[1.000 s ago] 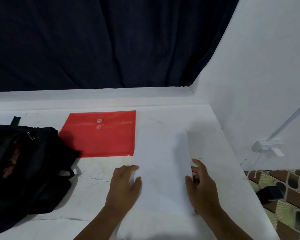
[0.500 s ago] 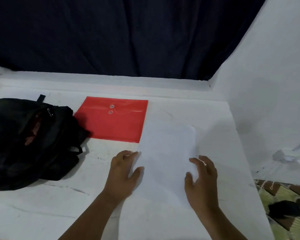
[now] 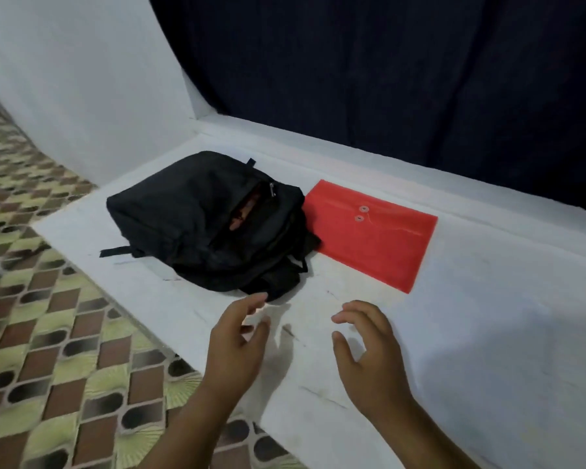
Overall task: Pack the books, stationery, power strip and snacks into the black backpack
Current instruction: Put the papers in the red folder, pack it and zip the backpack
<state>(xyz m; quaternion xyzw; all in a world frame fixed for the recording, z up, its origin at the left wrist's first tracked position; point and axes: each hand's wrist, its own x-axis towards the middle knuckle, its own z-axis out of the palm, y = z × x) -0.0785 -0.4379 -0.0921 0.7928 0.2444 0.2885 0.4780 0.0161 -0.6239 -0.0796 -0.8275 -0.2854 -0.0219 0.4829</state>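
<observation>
We see one white table (image 3: 487,333), and on it one black backpack (image 3: 197,218) and one red envelope folder (image 3: 376,235). The backpack lies flat just beyond our left hand (image 3: 234,346), its long axis running from far left to near right, its partly unzipped opening turned toward the folder, with something reddish showing inside. The folder lies flat beyond our right hand (image 3: 369,353), touching the backpack's right side, long edge slanting away to the right, two string buttons on top. Both our hands hover with fingers loosely spread, holding nothing.
</observation>
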